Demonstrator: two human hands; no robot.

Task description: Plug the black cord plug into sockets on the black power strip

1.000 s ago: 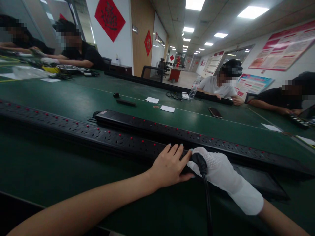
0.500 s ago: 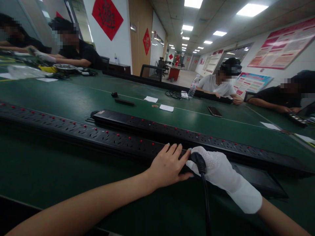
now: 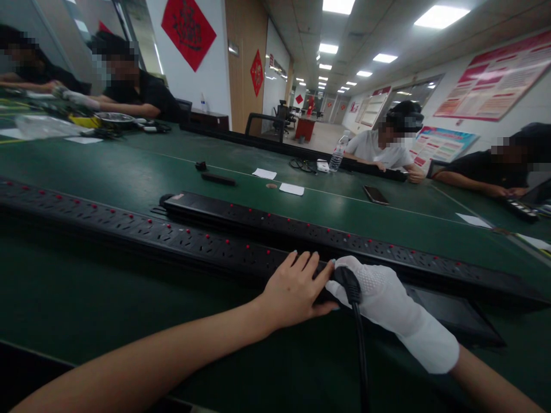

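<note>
A long black power strip [image 3: 206, 244] with a row of sockets and small red parts lies slantwise across the table in front of me. My left hand [image 3: 297, 287], bare, is laid over its right part, fingers on top and thumb at the near side. Just to the right, my right hand [image 3: 379, 292] in a white glove is closed around a black plug [image 3: 348, 281] against the strip's end. The plug's thick black cable [image 3: 361, 355] hangs down toward me. Its prongs and the strip's end are hidden by my hands.
A second black power strip [image 3: 301, 226] lies just behind the first. A flat dark panel [image 3: 456, 315] is right of my glove. Farther back on the green table [image 3: 129, 287] are a phone [image 3: 376, 195], white papers [image 3: 291, 189] and a water bottle [image 3: 339, 151]. Several people sit around it.
Almost nothing differs. Both hands keep their places on the power strip and the plug, and the view has shifted only very slightly.
</note>
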